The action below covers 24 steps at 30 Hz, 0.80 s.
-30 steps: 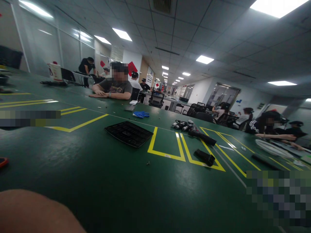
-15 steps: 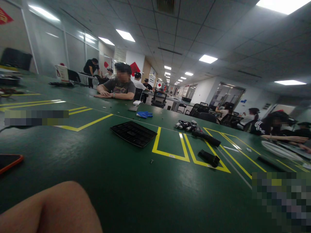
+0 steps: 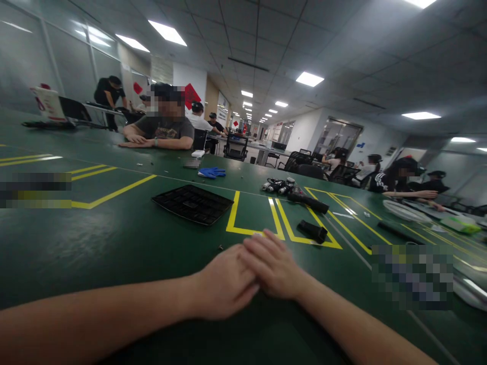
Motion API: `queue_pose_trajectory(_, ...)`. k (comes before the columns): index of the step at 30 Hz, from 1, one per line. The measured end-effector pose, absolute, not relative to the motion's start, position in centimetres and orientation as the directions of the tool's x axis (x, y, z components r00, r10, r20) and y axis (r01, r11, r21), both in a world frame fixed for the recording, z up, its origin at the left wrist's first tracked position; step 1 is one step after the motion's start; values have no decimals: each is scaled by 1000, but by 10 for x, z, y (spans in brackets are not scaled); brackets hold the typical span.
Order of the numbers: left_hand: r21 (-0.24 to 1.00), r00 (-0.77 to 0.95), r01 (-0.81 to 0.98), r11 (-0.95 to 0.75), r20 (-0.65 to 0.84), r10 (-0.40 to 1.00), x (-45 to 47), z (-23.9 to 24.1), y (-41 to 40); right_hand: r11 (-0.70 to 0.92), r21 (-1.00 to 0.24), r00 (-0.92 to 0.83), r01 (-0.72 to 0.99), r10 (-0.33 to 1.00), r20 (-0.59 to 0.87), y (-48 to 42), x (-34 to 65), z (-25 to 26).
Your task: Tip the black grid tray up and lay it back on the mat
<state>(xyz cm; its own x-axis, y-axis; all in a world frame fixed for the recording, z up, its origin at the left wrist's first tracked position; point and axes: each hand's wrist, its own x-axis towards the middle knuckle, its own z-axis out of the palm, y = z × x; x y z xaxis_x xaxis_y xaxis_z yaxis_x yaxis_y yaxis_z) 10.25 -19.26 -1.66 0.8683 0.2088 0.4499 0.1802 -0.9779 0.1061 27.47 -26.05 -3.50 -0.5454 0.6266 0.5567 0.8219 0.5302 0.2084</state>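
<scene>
The right hand's [image 3: 272, 263] fingers lie close side by side, bent over the left hand [image 3: 228, 281], whose own fingers are mostly hidden under them; I cannot tell whether anything sits between the palms. To keep this fold well, I would leave the upper fingers' weight light, the wrists loose and both forearms low, and part the hands upward rather than sliding them forward. That care seems due because a small screw [image 3: 220, 248] lies just beyond the left knuckles, near enough for a careless sweep to roll it. Ahead of the right fingertips, yellow tape [image 3: 241, 231] marks an outline on the green table [image 3: 114, 248]. Past the screw, ahead and to the left of the fingers, is the black panel [image 3: 192, 204], its near edge facing the hands; ahead and to the right is a short black piece [image 3: 312, 231], with a dark handle [image 3: 310, 203] and cabled metal parts [image 3: 279, 185] farther out. Room for moving looks widest to the left of the left hand; forward, the fingers would best pass between the panel's right corner and the short black piece
</scene>
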Motion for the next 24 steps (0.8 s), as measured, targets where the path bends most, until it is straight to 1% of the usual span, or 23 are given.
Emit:
queue_pose_trajectory(1, 67, 861, 241, -968, 446, 245, 103, -13, -184, 453, 249, -503, 856, 620, 602, -241, 302, -30)
queue_pose_trajectory(2, 22, 848, 318, -948, 441, 295, 103, -9, -175, 334, 282, -435, 899, 622, 651, -225, 328, -26)
queue_pose_trajectory(4, -50, 807, 478, -877, 419, 416, 100, -4, -157, -1, 288, -220, 958, 642, 734, -205, 370, -24)
queue_pose_trajectory(5, -65, 791, 532, -844, 395, 468, 98, -3, -150, -137, 268, -111, 954, 667, 737, -202, 386, -25)
queue_pose_trajectory(6, -68, 776, 574, -816, 362, 516, 96, -2, -145, -248, 241, 4, 938, 705, 709, -201, 398, -27)
queue_pose_trajectory(7, -59, 761, 609, -791, 325, 562, 94, -2, -141, -332, 206, 127, 920, 752, 647, -202, 408, -29)
queue_pose_trajectory(9, -21, 744, 646, -763, 239, 623, 91, -2, -137, -431, 146, 320, 890, 821, 473, -205, 418, -34)
queue_pose_trajectory(11, 15, 757, 640, -768, 165, 633, 90, -4, -136, -457, 115, 397, 882, 852, 341, -206, 422, -36)
queue_pose_trajectory(13, 39, 780, 613, -789, 123, 613, 90, -6, -134, -448, 118, 396, 886, 864, 311, -205, 422, -36)
queue_pose_trajectory(14, 61, 787, 601, -797, 128, 604, 90, -6, -132, -448, 122, 394, 886, 865, 312, -204, 422, -35)
queue_pose_trajectory(15, 107, 786, 591, -800, 148, 601, 91, -6, -130, -450, 122, 396, 885, 863, 312, -203, 421, -35)
queue_pose_trajectory(16, 190, 773, 581, -791, 176, 610, 91, -5, -125, -452, 123, 398, 884, 863, 312, -202, 421, -34)
queue_pose_trajectory(17, 318, 739, 569, -759, 208, 641, 90, -3, -120, -451, 122, 397, 884, 863, 312, -202, 421, -34)
queue_pose_trajectory(18, 487, 680, 541, -685, 227, 698, 89, 0, -113, -447, 122, 394, 886, 865, 312, -201, 421, -34)
queue_pose_trajectory(19, 673, 594, 486, -557, 212, 776, 88, 5, -105, -442, 120, 389, 889, 867, 312, -201, 421, -33)
queue_pose_trajectory(20, 825, 500, 406, -393, 160, 851, 85, 11, -96, -438, 119, 384, 891, 868, 315, -202, 421, -33)
queue_pose_trajectory(21, 919, 414, 318, -234, 88, 906, 81, 17, -86, -434, 118, 380, 893, 868, 319, -202, 421, -33)
queue_pose_trajectory(22, 962, 346, 247, -115, 23, 938, 76, 23, -77, -432, 119, 376, 894, 868, 323, -202, 421, -34)
queue_pose_trajectory(23, 977, 299, 210, -46, -19, 954, 70, 28, -67, -431, 120, 374, 894, 868, 327, -202, 422, -34)
queue_pose_trajectory(24, 977, 263, 210, -22, -35, 964, 64, 33, -58, -432, 121, 374, 894, 866, 331, -202, 422, -34)
